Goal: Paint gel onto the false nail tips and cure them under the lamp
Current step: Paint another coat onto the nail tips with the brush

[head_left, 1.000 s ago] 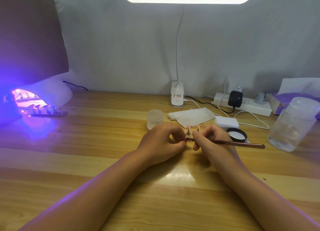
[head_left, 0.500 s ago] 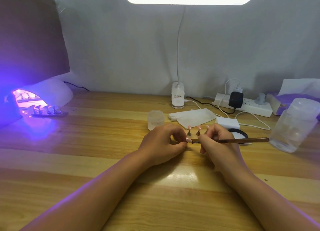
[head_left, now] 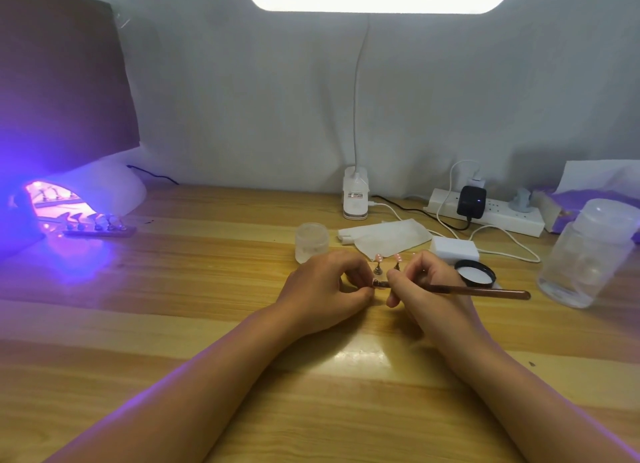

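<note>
False nail tips (head_left: 379, 256) waited on stands (head_left: 377, 271). Left hand (head_left: 322, 289) pinched one steady; right hand (head_left: 429, 289) gripped the brush (head_left: 485, 292) low, likely for control.

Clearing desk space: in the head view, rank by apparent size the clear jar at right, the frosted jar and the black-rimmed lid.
1. clear jar, largest by far.
2. frosted jar and black-rimmed lid look alike; the lid lies flat, so unranked.
</note>
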A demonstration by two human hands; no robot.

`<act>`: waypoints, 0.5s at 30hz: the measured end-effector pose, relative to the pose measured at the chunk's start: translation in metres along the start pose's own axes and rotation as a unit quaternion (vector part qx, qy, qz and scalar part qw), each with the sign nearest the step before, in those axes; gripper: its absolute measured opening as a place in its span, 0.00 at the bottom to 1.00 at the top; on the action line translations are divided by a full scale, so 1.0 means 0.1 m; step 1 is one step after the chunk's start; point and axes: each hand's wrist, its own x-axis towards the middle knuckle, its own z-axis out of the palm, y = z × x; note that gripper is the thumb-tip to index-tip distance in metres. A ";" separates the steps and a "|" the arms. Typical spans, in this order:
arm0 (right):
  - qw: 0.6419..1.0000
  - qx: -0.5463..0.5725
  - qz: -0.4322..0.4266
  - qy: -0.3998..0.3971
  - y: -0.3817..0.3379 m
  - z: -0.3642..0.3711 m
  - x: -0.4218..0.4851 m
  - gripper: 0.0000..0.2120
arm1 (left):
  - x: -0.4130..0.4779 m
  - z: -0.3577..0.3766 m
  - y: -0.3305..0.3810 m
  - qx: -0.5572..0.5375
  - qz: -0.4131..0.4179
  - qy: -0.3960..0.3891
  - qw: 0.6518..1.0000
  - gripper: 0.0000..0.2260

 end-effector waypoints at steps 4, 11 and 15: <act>1.000 -0.007 0.005 0.009 0.00 -0.01 0.00 0.07 | 0.00 0.00 0.00 -0.001 0.002 -0.002 1.000 0.03; 0.999 -0.014 0.006 0.036 0.02 -0.02 0.00 0.06 | 0.01 -0.02 0.00 -0.004 -0.003 -0.017 1.000 0.04; 0.998 0.036 0.015 0.053 0.03 -0.03 0.02 0.06 | 0.00 -0.01 0.00 -0.009 -0.007 -0.011 1.000 0.04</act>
